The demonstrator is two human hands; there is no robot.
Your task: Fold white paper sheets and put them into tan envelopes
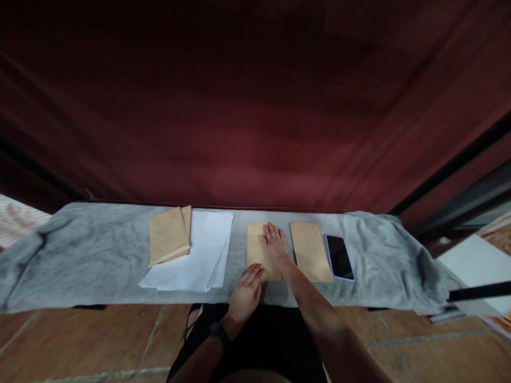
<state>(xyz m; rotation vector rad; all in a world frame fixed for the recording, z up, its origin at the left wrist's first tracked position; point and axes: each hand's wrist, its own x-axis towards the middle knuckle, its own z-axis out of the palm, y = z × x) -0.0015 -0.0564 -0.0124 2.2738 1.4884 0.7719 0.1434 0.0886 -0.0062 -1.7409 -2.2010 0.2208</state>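
A brown paper envelope (pixel 255 242) lies upright before me on the grey cloth. My right hand (pixel 275 243) rests flat on its upper right part, fingers extended. At its lower left edge lies my left hand (pixel 246 291), fingers stretched out over the paper and holding nothing. Just right of it is a stack of brown envelopes (pixel 311 252), partly behind my right forearm. To the left, several more envelopes (pixel 168 236) are piled askew on top of white paper sheets (pixel 209 250).
A phone (pixel 340 257) in a pale purple case lies right of the envelope stack. Grey cloth (pixel 99 255) covers the narrow table. A dark red fabric wall (pixel 251 159) rises directly behind it. White board-like sheets (pixel 475 266) stand at the far right, above a tiled floor (pixel 120 335).
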